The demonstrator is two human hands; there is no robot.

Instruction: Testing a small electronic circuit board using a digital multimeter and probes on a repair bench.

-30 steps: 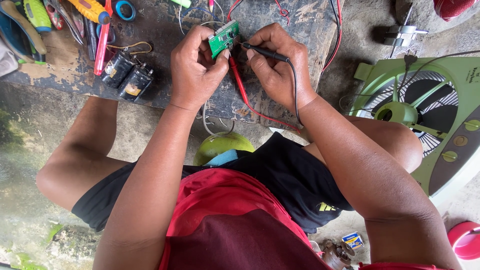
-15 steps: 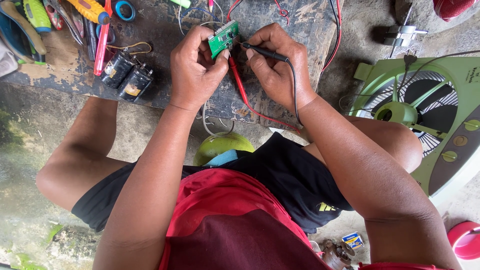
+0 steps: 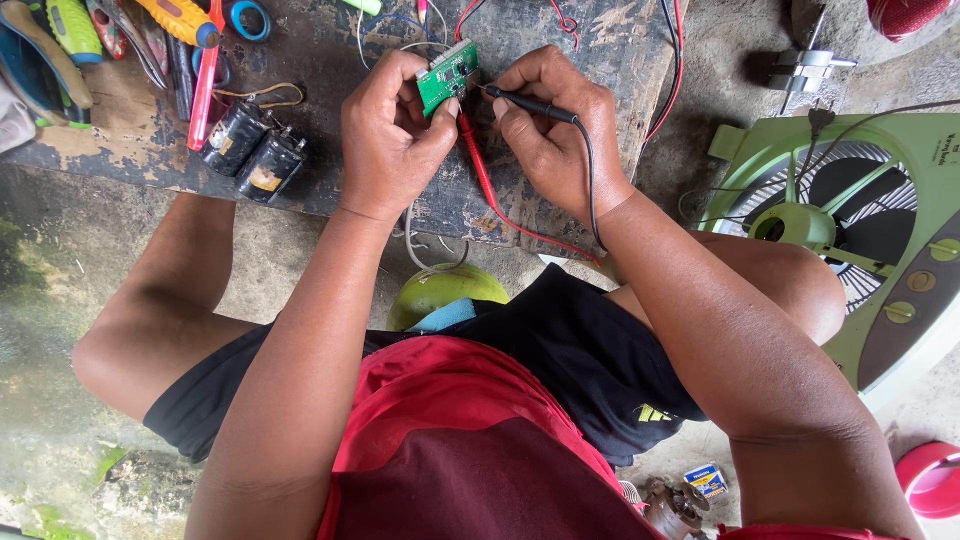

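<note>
two hands: both pinching, close together
left hand (image 3: 390, 140): tilts green circuit board (image 3: 447, 75) up for access
right hand (image 3: 555, 125): pinches black probe (image 3: 530, 104), tip at board
red probe (image 3: 478, 165): lies between the hands

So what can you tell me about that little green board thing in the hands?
The small green circuit board is a flat rectangle with tiny pale parts on its face. The left hand pinches it tilted above the dark worn workbench. The right hand holds a black probe with its tip at the board's edge; a red probe reaches it from below.
</note>
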